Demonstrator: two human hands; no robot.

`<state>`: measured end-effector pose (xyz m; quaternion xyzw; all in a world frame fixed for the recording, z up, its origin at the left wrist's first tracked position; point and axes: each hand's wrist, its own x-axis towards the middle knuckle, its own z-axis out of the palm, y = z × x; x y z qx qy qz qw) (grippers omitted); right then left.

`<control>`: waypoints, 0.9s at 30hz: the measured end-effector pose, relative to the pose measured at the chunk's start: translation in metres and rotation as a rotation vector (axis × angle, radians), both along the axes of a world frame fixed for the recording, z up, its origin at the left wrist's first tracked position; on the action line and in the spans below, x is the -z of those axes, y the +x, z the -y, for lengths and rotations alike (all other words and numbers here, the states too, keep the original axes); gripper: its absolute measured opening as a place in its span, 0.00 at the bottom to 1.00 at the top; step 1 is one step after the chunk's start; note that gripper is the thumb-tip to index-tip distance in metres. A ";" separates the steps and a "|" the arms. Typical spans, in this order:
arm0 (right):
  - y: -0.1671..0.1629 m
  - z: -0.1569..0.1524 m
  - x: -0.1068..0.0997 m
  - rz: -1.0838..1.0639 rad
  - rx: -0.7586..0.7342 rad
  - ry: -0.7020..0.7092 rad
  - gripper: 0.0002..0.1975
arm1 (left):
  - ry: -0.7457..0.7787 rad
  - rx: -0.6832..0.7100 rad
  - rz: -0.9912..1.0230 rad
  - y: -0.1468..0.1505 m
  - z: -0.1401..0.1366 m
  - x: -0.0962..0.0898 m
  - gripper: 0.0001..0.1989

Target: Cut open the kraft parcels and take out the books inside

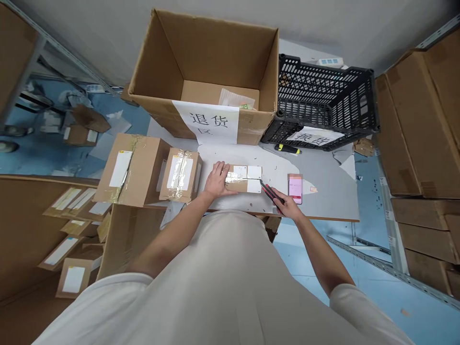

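A small cardboard box (236, 186) with white labels and clear tape lies flat on the table in front of me. My left hand (217, 180) grips its left end, fingers at the far side and thumb along the near side. In my right hand (288, 207) is a black and red utility knife (270, 192). The knife's tip meets the right end of the box, by the middle seam. Just right of the knife lies a phone (295, 189) with a lit pink screen.
Two taped cartons, a larger one (143, 165) and a smaller one (180, 173), stand at the left. Behind are a large open carton (158, 111) and a black plastic crate (323, 103). A yellow and black tool (287, 149) lies before the crate. Labelled parcels (75, 273) fill a bin lower left.
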<state>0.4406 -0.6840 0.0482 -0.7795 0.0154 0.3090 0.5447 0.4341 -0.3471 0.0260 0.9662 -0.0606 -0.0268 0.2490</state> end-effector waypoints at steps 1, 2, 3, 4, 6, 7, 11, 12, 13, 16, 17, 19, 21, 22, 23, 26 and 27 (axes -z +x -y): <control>0.001 0.003 -0.003 0.009 -0.045 -0.012 0.32 | -0.004 0.003 -0.001 0.000 0.000 0.000 0.58; 0.001 0.006 -0.005 0.011 -0.093 -0.023 0.31 | -0.008 0.003 -0.001 0.000 0.000 0.000 0.58; -0.002 0.008 -0.006 0.005 -0.135 -0.031 0.31 | -0.011 0.001 0.002 0.000 0.000 0.001 0.57; -0.006 0.009 -0.007 -0.007 -0.164 -0.032 0.31 | -0.015 -0.001 0.007 0.000 0.000 0.002 0.57; -0.017 0.008 -0.005 -0.027 -0.191 -0.025 0.31 | -0.024 -0.003 0.024 0.000 -0.001 0.003 0.57; -0.024 0.007 -0.004 -0.030 -0.184 -0.023 0.32 | -0.028 -0.003 0.035 0.000 -0.001 0.005 0.58; -0.043 0.006 0.001 -0.026 -0.107 -0.051 0.34 | -0.046 0.005 0.065 -0.001 -0.002 0.009 0.60; -0.044 0.010 0.002 -0.031 -0.101 -0.057 0.34 | -0.048 0.008 0.070 -0.001 -0.003 0.010 0.61; -0.044 0.016 0.001 -0.031 -0.089 -0.064 0.34 | -0.050 0.012 0.076 -0.002 -0.003 0.012 0.62; -0.039 0.036 0.002 0.004 0.021 -0.087 0.33 | -0.057 0.032 0.105 -0.002 -0.006 0.016 0.61; -0.037 0.041 0.004 0.023 0.076 -0.100 0.32 | -0.065 0.038 0.119 -0.002 -0.007 0.017 0.59; -0.030 0.042 0.012 0.051 0.172 -0.133 0.28 | -0.093 0.048 0.143 -0.001 -0.010 0.020 0.50; -0.022 0.030 0.027 0.078 0.235 -0.212 0.24 | -0.135 0.038 0.155 -0.002 -0.013 0.022 0.42; -0.018 0.020 0.036 0.094 0.255 -0.260 0.24 | -0.157 0.019 0.154 -0.003 -0.014 0.022 0.39; -0.014 0.009 0.046 0.110 0.270 -0.305 0.23 | -0.180 -0.010 0.150 -0.005 -0.014 0.021 0.39; -0.003 -0.021 0.077 0.147 0.295 -0.384 0.23 | -0.264 -0.185 0.130 -0.016 -0.011 0.020 0.42; 0.000 -0.029 0.086 0.152 0.302 -0.394 0.22 | -0.300 -0.262 0.115 -0.021 -0.010 0.020 0.43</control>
